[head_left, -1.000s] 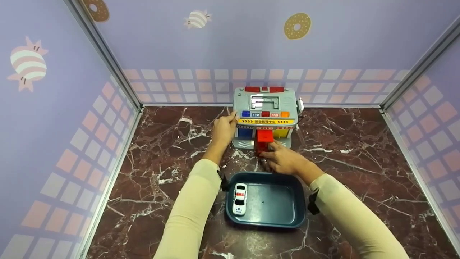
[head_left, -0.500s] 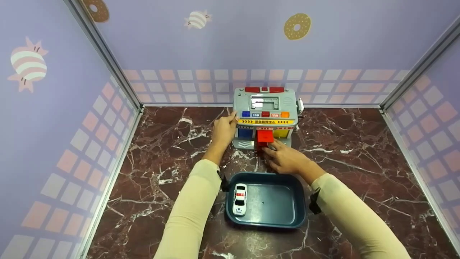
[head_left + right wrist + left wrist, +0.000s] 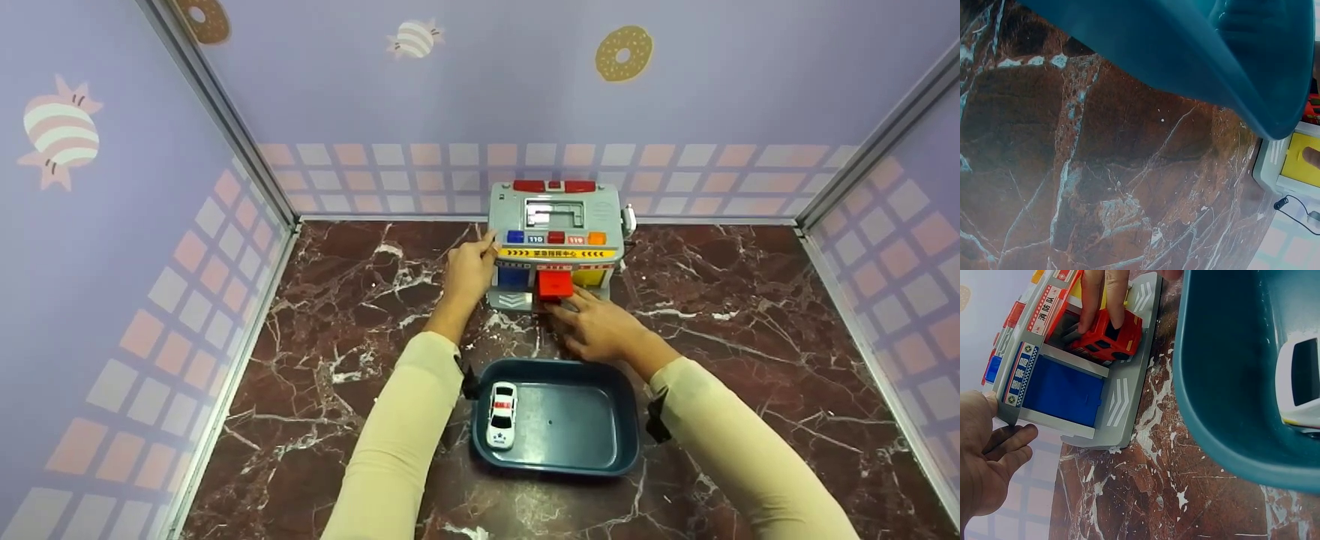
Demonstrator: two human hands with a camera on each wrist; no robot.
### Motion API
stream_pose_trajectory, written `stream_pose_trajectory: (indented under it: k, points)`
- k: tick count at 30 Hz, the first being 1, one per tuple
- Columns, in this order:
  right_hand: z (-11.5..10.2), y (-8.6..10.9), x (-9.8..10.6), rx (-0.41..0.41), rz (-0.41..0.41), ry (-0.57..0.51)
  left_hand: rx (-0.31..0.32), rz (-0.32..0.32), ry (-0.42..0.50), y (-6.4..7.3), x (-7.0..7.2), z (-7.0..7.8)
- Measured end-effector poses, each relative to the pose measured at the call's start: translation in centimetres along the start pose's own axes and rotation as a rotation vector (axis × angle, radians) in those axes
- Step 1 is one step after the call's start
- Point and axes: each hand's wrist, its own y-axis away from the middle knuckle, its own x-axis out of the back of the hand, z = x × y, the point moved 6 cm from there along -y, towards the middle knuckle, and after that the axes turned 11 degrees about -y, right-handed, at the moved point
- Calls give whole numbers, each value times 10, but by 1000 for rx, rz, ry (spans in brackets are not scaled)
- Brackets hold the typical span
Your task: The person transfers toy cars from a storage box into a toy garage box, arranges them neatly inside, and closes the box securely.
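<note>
A grey toy rescue station (image 3: pixel 555 217) stands against the back wall, its red middle door (image 3: pixel 555 284) swung up. My left hand (image 3: pixel 470 271) grips the station's left front corner, thumb on the edge and the other fingers below it. My right hand (image 3: pixel 602 327) reaches to the middle bay, where two nearly straight fingers (image 3: pixel 1116 295) press on a red toy car (image 3: pixel 1111 340). The car's front is inside the doorway and its rear sticks out onto the grey ramp. From above, the raised door hides most of the car.
Between the forearms sits a dark teal tray (image 3: pixel 555 471) holding a white toy police car (image 3: pixel 501 415) at its left. Blue (image 3: pixel 1060 391) and yellow (image 3: pixel 1302 160) doors flank the middle bay. A white handset (image 3: pixel 628 218) hangs on the station's right side. Walls enclose the marble-patterned surface (image 3: pixel 345 315).
The right hand's fingers have pushed the red car further into the middle bay, so less of it shows below the raised door. The left hand keeps its hold on the station.
</note>
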Motion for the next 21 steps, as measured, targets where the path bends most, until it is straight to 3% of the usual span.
stream_pose_trajectory:
  k: [21]
  points:
    - [8, -9, 3, -97, -28, 79, 12, -20, 17, 0, 0, 0]
